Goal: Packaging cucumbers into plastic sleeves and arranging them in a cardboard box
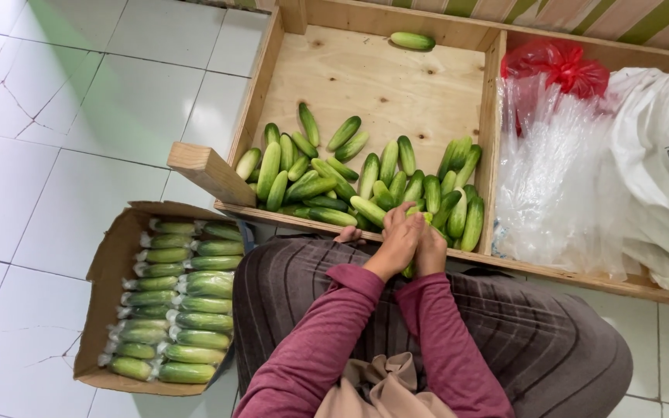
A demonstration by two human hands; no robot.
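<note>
I am holding one cucumber (410, 270) between both hands just at the near edge of the wooden tray (365, 77), over my lap. My left hand (396, 241) is closing its grip around the upper part, and my right hand (430, 249) is wrapping around it from the other side, so only its lower tip is showing. Its long axis is running roughly from the tray toward me. Loose cucumbers (327, 182) are lying inside the tray, mostly pointing away from me. Left of the tray, a cardboard box (106, 263) is holding wrapped cucumbers (187, 317) lying crosswise.
</note>
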